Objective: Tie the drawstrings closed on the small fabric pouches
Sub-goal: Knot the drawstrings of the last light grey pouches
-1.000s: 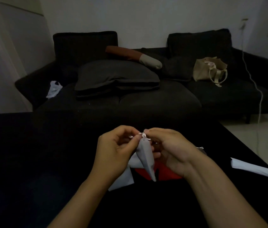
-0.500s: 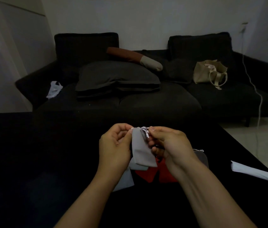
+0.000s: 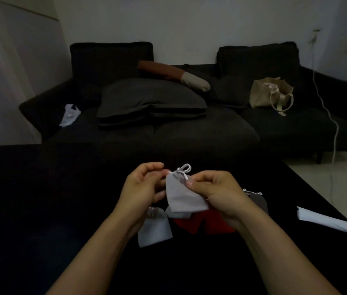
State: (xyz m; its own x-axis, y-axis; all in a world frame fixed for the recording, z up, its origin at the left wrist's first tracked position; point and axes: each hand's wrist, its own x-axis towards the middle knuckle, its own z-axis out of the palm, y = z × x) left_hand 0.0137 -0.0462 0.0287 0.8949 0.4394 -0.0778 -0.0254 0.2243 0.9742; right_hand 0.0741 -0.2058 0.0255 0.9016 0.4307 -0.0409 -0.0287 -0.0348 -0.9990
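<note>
Dim room, white walls, dark sofa [image 3: 189,133] along the back. On the sofa: grey cushion [image 3: 151,101], brown-and-cream bolster [image 3: 174,74], beige tote [image 3: 271,93] to the right, white plastic bag [image 3: 69,114] on the left seat. White cable [image 3: 325,107] hanging down the right wall to the floor.

Nearer, black table [image 3: 62,199] filling the lower half. Held up over its middle, between both hands: grey pouch [image 3: 182,194], neck gathered, white drawstring [image 3: 183,170] looped in a bow on top. Left hand [image 3: 141,188] just left of the neck, fingers curled, tips pinching at the cord end by the gathered edge. Right hand [image 3: 215,192] gripping the pouch's right side, thumb pressed on the fabric just under the knot.

Lying on the table beneath the hands: white pouch [image 3: 154,231] below the left wrist, neck bunched; another grey pouch [image 3: 177,213] partly hidden under the held one; red pouches [image 3: 189,224] beside it, partly covered by the right wrist; dark grey pouch [image 3: 257,202] behind the right hand, its string showing pale. Well to the right, near the table edge, folded white paper [image 3: 325,220].
</note>
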